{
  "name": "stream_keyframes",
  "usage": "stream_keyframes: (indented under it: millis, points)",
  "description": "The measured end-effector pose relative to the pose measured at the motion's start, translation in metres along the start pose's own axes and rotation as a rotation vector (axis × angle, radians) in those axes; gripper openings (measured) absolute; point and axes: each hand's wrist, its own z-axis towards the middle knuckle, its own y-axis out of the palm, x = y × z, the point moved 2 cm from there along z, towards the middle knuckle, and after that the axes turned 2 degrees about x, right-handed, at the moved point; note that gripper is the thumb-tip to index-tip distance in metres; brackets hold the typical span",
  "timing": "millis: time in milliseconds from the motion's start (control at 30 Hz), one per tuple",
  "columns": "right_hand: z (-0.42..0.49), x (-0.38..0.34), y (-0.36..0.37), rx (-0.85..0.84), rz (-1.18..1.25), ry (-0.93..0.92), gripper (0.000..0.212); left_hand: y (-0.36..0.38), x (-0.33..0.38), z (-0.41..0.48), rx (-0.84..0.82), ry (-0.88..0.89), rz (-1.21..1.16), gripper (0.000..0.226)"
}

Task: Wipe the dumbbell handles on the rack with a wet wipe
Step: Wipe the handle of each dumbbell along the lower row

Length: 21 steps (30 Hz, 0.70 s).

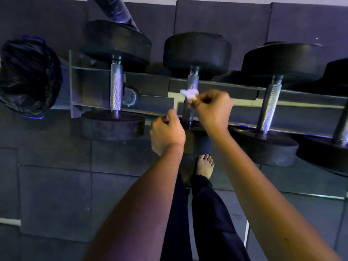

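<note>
Several black dumbbells lie across a metal rack (pixel 216 85). My right hand (pixel 212 110) pinches a crumpled white wet wipe (pixel 189 93) against the knurled handle of the middle dumbbell (pixel 192 81). Just left of that handle's near end hovers my left hand (pixel 166 132), fingers loosely curled, and I cannot tell whether it holds anything. The left dumbbell handle (pixel 116 85) and the right dumbbell handle (pixel 270 104) are bare. My hands and forearm hide the near head of the middle dumbbell.
A bin lined with a black bag (pixel 28 76) stands left of the rack. Dark rubber floor tiles (pixel 56 194) cover the ground. My bare foot (pixel 205 166) and dark trousers are below the rack. A fourth dumbbell (pixel 339 129) sits at the far right.
</note>
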Motion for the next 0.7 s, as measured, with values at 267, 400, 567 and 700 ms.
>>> stream_keyframes:
  millis: [267, 400, 567, 700]
  points:
    - [0.027, -0.014, 0.002, 0.071, 0.015, -0.005, 0.012, 0.000, 0.000, -0.001, -0.016, 0.017, -0.016, 0.033]
    - [-0.001, 0.008, 0.001, -0.082, -0.099, 0.049, 0.016, -0.001, 0.000, 0.000, -0.006, 0.003, -0.012, 0.038]
    - [-0.019, 0.025, -0.008, -0.211, -0.044, 0.127, 0.010, 0.000, 0.001, 0.000, -0.013, 0.011, -0.002, 0.039]
    - [0.008, 0.021, -0.004, -0.173, 0.355, 0.220, 0.014, 0.000, 0.000, -0.001, -0.007, 0.008, -0.014, 0.038]
